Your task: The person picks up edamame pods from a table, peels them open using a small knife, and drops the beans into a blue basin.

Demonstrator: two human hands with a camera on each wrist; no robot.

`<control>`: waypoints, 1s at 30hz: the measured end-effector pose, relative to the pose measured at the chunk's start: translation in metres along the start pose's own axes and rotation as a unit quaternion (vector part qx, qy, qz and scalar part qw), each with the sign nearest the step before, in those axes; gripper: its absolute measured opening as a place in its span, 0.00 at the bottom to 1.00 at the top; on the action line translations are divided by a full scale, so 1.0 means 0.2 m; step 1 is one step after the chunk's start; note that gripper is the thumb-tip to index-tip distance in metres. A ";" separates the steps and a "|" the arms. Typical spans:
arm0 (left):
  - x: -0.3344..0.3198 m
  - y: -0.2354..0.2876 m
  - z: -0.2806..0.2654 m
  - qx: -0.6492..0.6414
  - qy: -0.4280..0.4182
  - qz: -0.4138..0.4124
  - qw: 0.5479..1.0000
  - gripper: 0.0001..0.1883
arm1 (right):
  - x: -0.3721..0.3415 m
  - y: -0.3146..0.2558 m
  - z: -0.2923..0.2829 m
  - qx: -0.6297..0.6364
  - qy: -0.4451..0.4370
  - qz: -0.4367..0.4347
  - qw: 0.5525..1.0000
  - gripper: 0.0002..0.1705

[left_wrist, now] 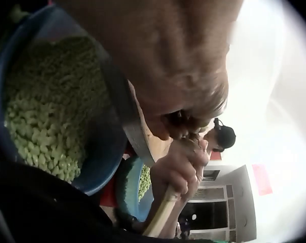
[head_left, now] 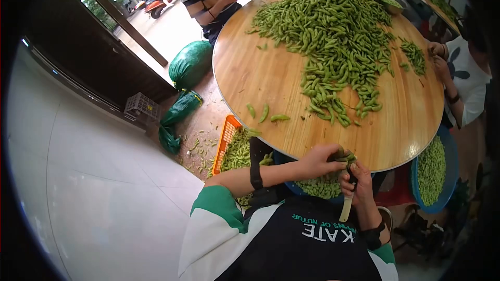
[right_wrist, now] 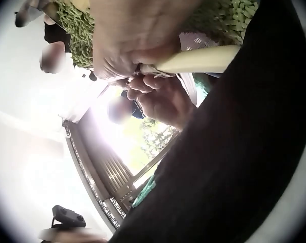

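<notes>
Two hands meet at the near edge of one round wooden table [head_left: 250,67]. The left hand [head_left: 319,161] pinches green pods [head_left: 342,158] between thumb and curled fingers; the fingers hide part of them, so I cannot tell how many. The right hand [head_left: 363,181] lies just beside, its fingers curled round one pale handle [head_left: 346,210], which sticks out below them. What the handle ends in is hidden.

The held pods are green, like the three loose pods [head_left: 264,113] on the table, beyond and left of the fingers; those are plump, slim and slightly curved. Straight beyond the fingers rises one big heap [head_left: 333,36], its pods too many to count.

Two blue tubs hold pale green shelled beans: a near tub [left_wrist: 102,167] below the fingers and a far tub [head_left: 452,164] to their right. One orange basket [head_left: 225,135] of pods stands left of the fingers.
</notes>
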State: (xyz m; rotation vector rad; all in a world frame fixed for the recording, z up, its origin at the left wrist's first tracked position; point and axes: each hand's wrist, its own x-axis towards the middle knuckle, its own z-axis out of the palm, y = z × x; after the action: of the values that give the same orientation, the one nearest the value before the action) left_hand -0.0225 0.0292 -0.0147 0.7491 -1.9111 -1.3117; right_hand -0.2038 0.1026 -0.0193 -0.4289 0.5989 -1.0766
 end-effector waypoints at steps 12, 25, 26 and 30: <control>0.02 0.05 0.01 0.345 0.091 0.267 0.895 0.08 | 0.01 0.01 0.06 0.013 0.071 -0.007 0.997 0.13; -0.03 0.04 0.04 -0.136 0.006 -0.155 0.979 0.05 | -0.02 -0.01 0.04 -0.268 0.127 -0.184 0.937 0.12; -0.04 0.04 0.04 -0.092 0.004 -0.138 0.986 0.05 | -0.01 -0.01 0.03 -0.268 0.127 -0.183 0.937 0.12; -0.06 0.03 0.08 -0.092 0.025 -0.102 0.990 0.05 | 0.03 0.01 0.01 -0.396 0.139 -0.244 0.874 0.10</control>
State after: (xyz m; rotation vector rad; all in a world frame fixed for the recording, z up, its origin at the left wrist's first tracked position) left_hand -0.0274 0.0496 -0.0147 0.8919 -1.6802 -1.5560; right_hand -0.1992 0.0986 -0.0213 -1.2039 1.2432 -1.3545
